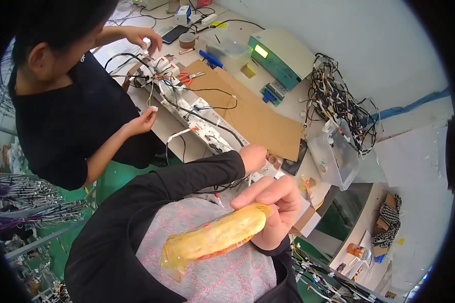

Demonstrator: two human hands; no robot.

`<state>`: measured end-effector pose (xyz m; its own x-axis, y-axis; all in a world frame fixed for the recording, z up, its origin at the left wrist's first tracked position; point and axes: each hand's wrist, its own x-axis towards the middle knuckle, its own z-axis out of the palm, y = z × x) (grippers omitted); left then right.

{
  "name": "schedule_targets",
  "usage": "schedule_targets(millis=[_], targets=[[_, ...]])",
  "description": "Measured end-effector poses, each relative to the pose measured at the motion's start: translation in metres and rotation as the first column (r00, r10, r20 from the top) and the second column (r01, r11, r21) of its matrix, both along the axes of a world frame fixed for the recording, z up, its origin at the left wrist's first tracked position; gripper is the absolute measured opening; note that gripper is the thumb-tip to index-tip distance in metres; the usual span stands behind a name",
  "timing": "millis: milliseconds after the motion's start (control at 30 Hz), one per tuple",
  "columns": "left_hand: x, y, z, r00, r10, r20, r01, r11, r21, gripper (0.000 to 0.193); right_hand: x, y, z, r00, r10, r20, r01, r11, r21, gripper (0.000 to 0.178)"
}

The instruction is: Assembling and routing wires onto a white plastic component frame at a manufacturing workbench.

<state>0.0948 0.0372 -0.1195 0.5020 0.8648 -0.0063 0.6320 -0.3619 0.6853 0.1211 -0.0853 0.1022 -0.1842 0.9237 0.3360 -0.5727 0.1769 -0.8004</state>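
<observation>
My right hand (274,204) pinches one end of a long, pale-yellow bread roll (215,235) in a clear and yellow wrapper. The roll hangs tilted in front of my grey and pink patterned top, its crumpled wrapper end pointing down and left. Across my body reaches my left arm in a black sleeve. My left hand (253,158) is at the near end of a long white strip of wired modules (207,132), its fingers hidden. Close by lie a dark flat device (295,157) and a small brown ring-shaped roll (273,160).
At left a co-worker in black holds a small white connector (154,108) at the strip. Red-handled pliers (189,77) lie by cardboard (260,118). Behind stand a green instrument (275,60), a tangled cable bundle (341,101) and a clear plastic bin (333,156).
</observation>
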Motion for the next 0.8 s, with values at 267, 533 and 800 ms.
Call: schedule_targets(millis=[267, 533, 800], targets=[[-0.0007, -0.0001, 0.0017, 1.0, 0.013, -0.002, -0.013, 1.0, -0.019, 0.02, 0.0005, -0.0004, -0.0006, 1.0, 0.002, -0.009, -0.002, 1.0, -0.003, 0.025], [-0.0001, 0.0001, -0.0007, 1.0, 0.017, 0.021, -0.017, 1.0, 0.005, 0.02, -0.0001, 0.0, -0.0013, 1.0, -0.019, -0.005, 0.019, 1.0, -0.005, 0.025], [-0.0005, -0.0001, -0.0021, 0.999, 0.015, 0.036, -0.016, 1.0, 0.024, 0.02, -0.0006, 0.0007, -0.0024, 1.0, -0.023, -0.003, 0.023, 1.0, -0.003, 0.026]])
